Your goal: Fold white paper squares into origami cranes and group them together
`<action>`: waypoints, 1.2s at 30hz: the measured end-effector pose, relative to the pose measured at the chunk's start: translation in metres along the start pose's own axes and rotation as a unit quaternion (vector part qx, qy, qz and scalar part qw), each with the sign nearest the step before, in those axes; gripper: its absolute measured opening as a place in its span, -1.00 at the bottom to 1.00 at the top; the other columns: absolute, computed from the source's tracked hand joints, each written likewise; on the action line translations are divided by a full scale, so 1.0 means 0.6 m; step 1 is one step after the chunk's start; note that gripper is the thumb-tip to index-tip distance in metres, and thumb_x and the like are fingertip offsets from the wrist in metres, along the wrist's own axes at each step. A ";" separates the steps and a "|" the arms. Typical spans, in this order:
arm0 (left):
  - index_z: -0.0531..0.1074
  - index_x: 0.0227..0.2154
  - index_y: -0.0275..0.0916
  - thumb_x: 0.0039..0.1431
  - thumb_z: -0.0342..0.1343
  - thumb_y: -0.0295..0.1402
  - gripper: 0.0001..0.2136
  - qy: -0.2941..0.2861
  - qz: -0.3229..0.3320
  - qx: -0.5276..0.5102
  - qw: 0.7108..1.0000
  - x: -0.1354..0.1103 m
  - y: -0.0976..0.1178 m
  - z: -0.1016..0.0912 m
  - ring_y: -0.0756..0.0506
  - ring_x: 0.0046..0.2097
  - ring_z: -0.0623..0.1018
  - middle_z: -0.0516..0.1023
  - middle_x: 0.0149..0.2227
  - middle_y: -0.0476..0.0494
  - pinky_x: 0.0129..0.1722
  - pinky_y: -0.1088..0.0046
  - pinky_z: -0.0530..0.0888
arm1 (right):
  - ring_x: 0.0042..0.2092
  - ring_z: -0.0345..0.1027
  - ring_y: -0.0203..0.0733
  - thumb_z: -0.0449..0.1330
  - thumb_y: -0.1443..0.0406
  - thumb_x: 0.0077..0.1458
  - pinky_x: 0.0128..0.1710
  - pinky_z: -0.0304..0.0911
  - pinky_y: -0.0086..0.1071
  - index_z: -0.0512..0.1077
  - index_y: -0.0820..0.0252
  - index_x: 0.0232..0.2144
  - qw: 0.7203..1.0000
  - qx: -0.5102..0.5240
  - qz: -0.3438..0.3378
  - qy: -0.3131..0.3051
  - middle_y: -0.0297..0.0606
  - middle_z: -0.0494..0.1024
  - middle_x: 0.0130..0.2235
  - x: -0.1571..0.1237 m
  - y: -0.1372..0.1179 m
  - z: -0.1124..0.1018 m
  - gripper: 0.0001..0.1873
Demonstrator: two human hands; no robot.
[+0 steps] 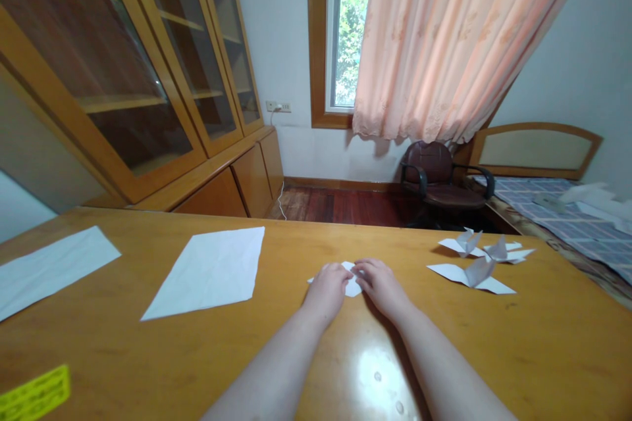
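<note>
A small piece of folded white paper (352,287) lies on the wooden table between my two hands. My left hand (326,291) covers its left part, with fingers curled down onto it; a white tip pokes out beyond that hand's left side. From the other side my right hand (381,284) grips the paper's right edge, thumb and fingers bent together. Both hands are closed on the paper and rest low at the tabletop. Much of the paper is hidden under the fingers, so its exact folded shape cannot be made out.
Several folded paper cranes (476,271) stand at the table's right. To the left lie a white paper sheet (212,270) and another sheet (54,268). A yellow label (35,395) is at the near left corner. Beyond the table (296,227) are a chair (439,177) and a glass-doored cabinet (162,164).
</note>
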State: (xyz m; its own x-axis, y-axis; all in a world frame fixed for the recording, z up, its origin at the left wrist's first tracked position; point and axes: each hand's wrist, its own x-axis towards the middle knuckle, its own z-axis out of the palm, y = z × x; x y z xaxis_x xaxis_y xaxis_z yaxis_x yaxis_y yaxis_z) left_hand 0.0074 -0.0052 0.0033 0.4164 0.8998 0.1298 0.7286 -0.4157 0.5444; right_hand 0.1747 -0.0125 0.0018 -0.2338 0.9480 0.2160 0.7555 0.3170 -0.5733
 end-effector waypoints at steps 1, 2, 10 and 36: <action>0.51 -0.27 -0.16 0.15 -0.01 -0.43 -0.80 0.000 0.007 0.004 1.000 -0.001 0.001 -0.001 -0.11 -0.11 0.40 0.48 -0.20 -0.11 -0.06 0.35 0.31 | -0.05 0.31 -0.14 0.15 0.34 0.04 -0.01 0.14 -0.24 0.50 0.10 -0.24 1.000 -0.002 -0.005 -0.006 -0.20 0.49 -0.10 0.000 0.001 0.001 -0.80; 0.50 -0.24 -0.15 0.14 0.00 -0.43 -0.80 -0.001 0.014 0.006 1.000 -0.002 0.002 -0.003 -0.12 -0.09 0.40 0.48 -0.17 -0.11 -0.04 0.35 0.30 | -0.05 0.32 -0.14 0.14 0.32 0.06 -0.02 0.15 -0.24 0.51 0.08 -0.25 1.000 -0.005 -0.009 -0.012 -0.20 0.50 -0.10 0.001 0.002 0.001 -0.80; 0.46 -0.17 -0.09 0.16 0.01 -0.47 -0.77 0.000 0.046 0.015 0.999 -0.001 -0.002 0.000 -0.09 -0.07 0.39 0.50 -0.14 -0.04 0.00 0.33 0.25 | -0.08 0.34 -0.11 0.10 0.28 0.10 -0.04 0.17 -0.20 0.52 -0.02 -0.19 0.999 -0.043 -0.020 -0.021 -0.22 0.53 -0.09 0.002 0.003 0.000 -0.75; 0.27 -0.05 -0.22 0.13 0.04 -0.28 -0.68 0.037 -0.122 0.128 0.984 -0.007 0.012 -0.008 -0.19 -0.02 0.33 0.36 -0.07 -0.20 -0.03 0.30 0.23 | -0.12 0.29 -0.12 0.24 0.29 -0.05 -0.07 0.14 -0.26 0.48 0.13 -0.15 1.000 -0.013 0.006 -0.019 -0.21 0.53 -0.16 -0.003 -0.012 -0.011 -0.67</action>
State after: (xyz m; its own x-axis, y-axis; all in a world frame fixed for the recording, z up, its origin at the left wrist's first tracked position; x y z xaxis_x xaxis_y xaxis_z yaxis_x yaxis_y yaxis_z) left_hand 0.0085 -0.0115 0.0106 0.1792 0.9801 0.0857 0.9189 -0.1979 0.3413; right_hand 0.1738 -0.0164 0.0108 -0.2470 0.9525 0.1782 0.7743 0.3046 -0.5547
